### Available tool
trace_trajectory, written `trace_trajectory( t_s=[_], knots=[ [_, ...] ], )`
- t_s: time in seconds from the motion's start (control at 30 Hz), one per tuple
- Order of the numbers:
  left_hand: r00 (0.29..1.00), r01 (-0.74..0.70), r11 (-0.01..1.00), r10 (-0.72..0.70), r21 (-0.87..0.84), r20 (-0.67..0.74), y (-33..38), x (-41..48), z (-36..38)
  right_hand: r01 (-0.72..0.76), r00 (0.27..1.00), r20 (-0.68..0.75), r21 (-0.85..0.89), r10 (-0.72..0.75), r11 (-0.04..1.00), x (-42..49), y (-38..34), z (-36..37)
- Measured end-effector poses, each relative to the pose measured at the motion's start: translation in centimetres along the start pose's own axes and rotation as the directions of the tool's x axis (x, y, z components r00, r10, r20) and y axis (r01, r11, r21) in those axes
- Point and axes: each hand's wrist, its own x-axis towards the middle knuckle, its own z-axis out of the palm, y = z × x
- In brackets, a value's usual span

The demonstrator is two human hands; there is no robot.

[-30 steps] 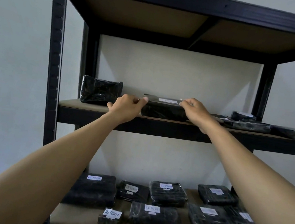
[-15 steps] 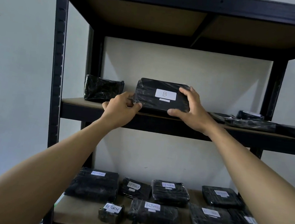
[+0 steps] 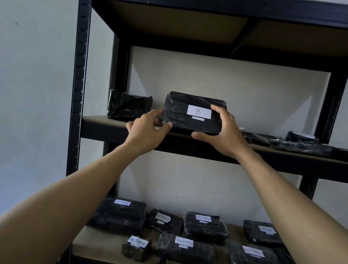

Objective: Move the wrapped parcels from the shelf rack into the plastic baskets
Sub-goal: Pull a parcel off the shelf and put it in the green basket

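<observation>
Parcel B [image 3: 191, 122], flat a second ago, is being held on edge, label facing camera, long axis left-right, left hand [image 3: 146, 131] and right hand [image 3: 223, 135] gripping its ends.

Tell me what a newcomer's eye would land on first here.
The black wrapped parcel with a white "B" label stands out, held tilted up at the front edge of the middle shelf, left hand pinching its lower left corner and right hand gripping its right end. Below, the bottom shelf carries a cluster of black parcels labelled RETURN.
</observation>
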Motion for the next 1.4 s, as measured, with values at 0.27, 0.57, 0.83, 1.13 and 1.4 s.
trace_trajectory(
  t_s=[0.27,0.57,0.83,1.13,1.4],
  knots=[
    [0.995,-0.049,0.998,0.046,-0.04,-0.089,-1.2,-1.3,-0.6,0.075,0.993,-0.098,0.044,-0.07,0.996,-1.1,-0.7,0.8],
    [0.961,-0.149,0.986,0.127,-0.075,-0.246,-7.5,-7.6,-6.1,0.153,0.984,-0.112,0.103,-0.142,0.983,-7.7,-3.4,4.5],
    [0.986,-0.019,1.0,0.02,0.005,-0.163,-14.7,-15.3,-13.5,0.017,0.998,0.058,0.249,-0.032,0.968,-18.1,-9.0,13.8],
    [0.981,0.192,0.968,-0.187,0.16,-0.047,-25.4,-25.3,-24.5,-0.241,0.964,0.184,0.301,0.192,0.923,-28.2,-17.9,26.9],
    [0.926,0.341,0.908,-0.369,0.242,0.08,-32.8,-30.1,-28.6,-0.521,0.805,0.432,0.184,0.407,0.834,-32.0,-22.2,37.7]
  ],
)
